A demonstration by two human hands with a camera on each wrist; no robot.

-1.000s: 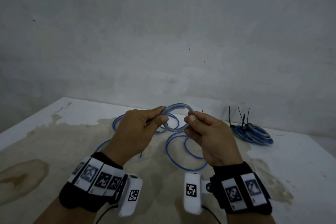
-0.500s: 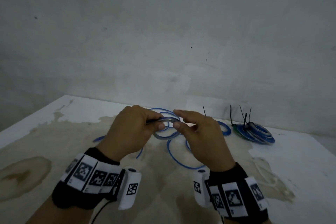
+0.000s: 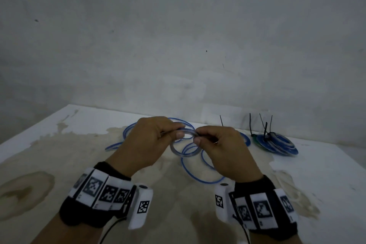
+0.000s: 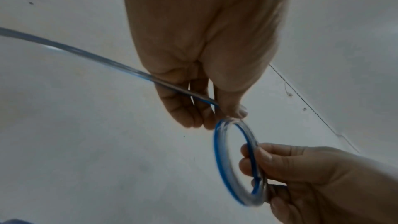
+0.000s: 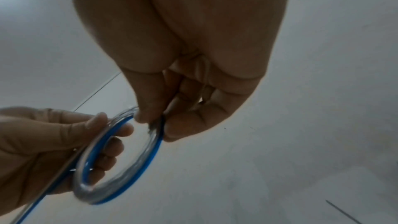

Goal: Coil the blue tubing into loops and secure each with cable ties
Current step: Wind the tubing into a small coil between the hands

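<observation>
Your left hand (image 3: pixel 147 141) and right hand (image 3: pixel 221 150) both pinch the small blue tubing coil (image 3: pixel 183 140), held above the desk (image 3: pixel 59 154). Loose tubing (image 3: pixel 198 176) lies beneath; tied coils (image 3: pixel 275 142) sit far right.

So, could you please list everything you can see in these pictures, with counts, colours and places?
held coil: one, clear-blue, in the air between both hands
loose tubing: several blue loops, lying on the table under and behind the hands
tied coils: a stack, blue, far right of the table by the wall; count unclear
cable ties: several, black, standing up from the tied coils
table: one, white with brown stains
wall: grey, behind the table
wristbands: two, black with white markers
left hand: pinches the held coil
right hand: pinches its other side
</observation>
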